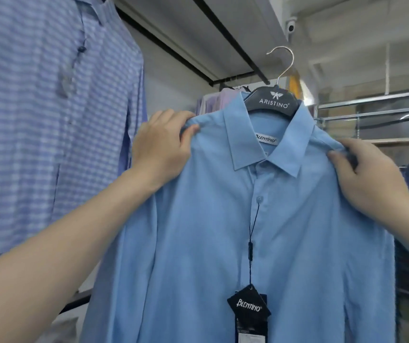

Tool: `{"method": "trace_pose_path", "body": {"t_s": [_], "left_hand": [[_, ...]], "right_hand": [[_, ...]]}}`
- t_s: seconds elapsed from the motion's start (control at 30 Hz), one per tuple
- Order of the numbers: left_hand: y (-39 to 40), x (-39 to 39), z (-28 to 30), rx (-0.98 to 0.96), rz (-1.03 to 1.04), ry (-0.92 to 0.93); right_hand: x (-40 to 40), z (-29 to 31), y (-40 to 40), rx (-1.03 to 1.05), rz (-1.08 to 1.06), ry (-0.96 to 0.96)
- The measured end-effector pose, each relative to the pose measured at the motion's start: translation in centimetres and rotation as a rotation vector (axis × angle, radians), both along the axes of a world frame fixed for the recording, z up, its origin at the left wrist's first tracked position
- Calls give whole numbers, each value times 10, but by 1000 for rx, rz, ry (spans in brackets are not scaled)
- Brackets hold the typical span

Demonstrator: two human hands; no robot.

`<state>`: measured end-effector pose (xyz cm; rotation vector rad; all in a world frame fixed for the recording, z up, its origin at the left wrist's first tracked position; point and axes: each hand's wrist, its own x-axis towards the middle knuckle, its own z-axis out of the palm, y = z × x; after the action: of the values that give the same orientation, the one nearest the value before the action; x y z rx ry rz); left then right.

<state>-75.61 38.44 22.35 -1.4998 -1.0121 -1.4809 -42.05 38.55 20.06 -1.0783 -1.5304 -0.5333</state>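
We see a plain light-blue shirt (pixel 210 219) facing us on a black hanger (pixel 272 101), collar open, placket buttoned, with a black swing tag (pixel 248 305) dangling from a button.

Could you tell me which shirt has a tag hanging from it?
The plain blue shirt, on the black hanger; the striped shirt shows none.

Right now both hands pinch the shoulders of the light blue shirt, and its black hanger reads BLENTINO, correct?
No. In the head view the black hanger reads ARISTINO; BLENTINO is on the hang tag. The left hand and right hand do pinch the light blue shirt at its shoulders.
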Motion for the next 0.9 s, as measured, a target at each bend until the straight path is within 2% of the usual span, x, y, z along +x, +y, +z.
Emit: {"method": "trace_pose_path", "body": {"t_s": [0.4,0.9], "left_hand": [[8,-88,28,58,309,58],[-18,-123,62,82,680,26]], "right_hand": [[-107,22,117,67,330,59],[-194,73,189,128,648,12]]}}
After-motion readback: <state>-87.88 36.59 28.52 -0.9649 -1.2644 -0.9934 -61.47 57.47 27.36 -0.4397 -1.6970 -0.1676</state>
